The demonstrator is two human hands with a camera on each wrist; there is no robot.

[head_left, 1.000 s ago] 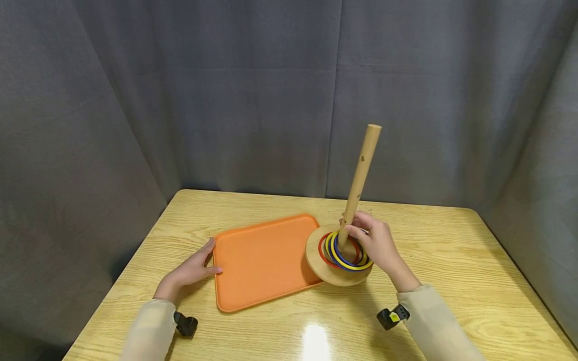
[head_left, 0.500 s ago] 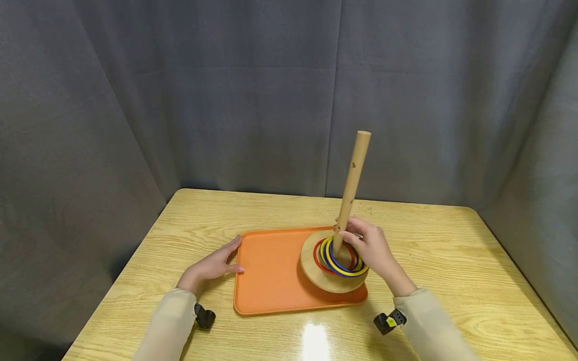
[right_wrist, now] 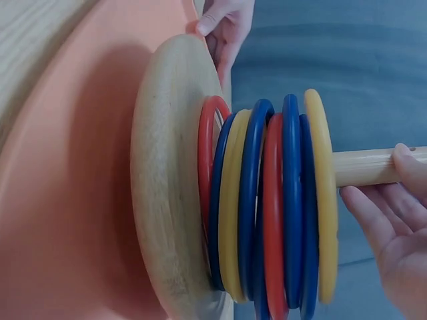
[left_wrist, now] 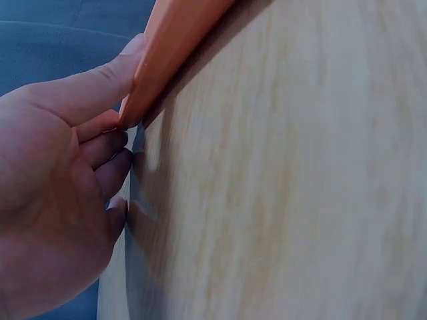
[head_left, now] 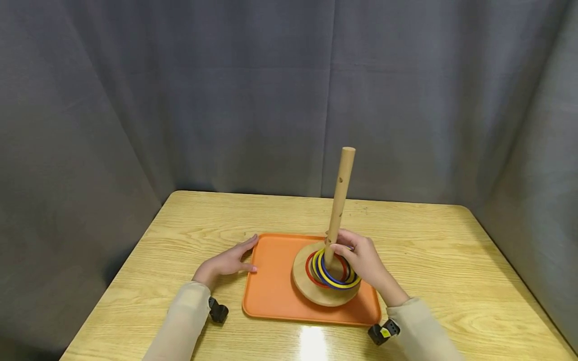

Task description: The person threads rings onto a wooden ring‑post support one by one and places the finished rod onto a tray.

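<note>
An orange tray [head_left: 268,293] lies on the table, its left rim at my left hand [head_left: 228,260]. That hand's thumb [left_wrist: 113,73] reaches over the rim and its other fingers sit at the far left corner. Over the right part of the tray is a wooden ring-toss stand, with a round base [head_left: 311,293] and a tall post [head_left: 340,185] leaning slightly right. My right hand [head_left: 361,258] pinches the lower post between thumb and fingers. Several red, blue and yellow rings [right_wrist: 327,220] encircle the post below that hand. Whether the base fully touches the tray, I cannot tell.
The wooden table [head_left: 203,215] extends around the tray on all sides. Grey curtains [head_left: 253,100] hang behind it and along both sides. Each wrist carries a small black camera, the left wrist camera [head_left: 219,311] close to the tray's near left corner.
My left hand has slid the tray rightward and nearer, turning it straighter, so it is now beneath the stand's base. My right hand has brought the stand left, lower and nearer.
</note>
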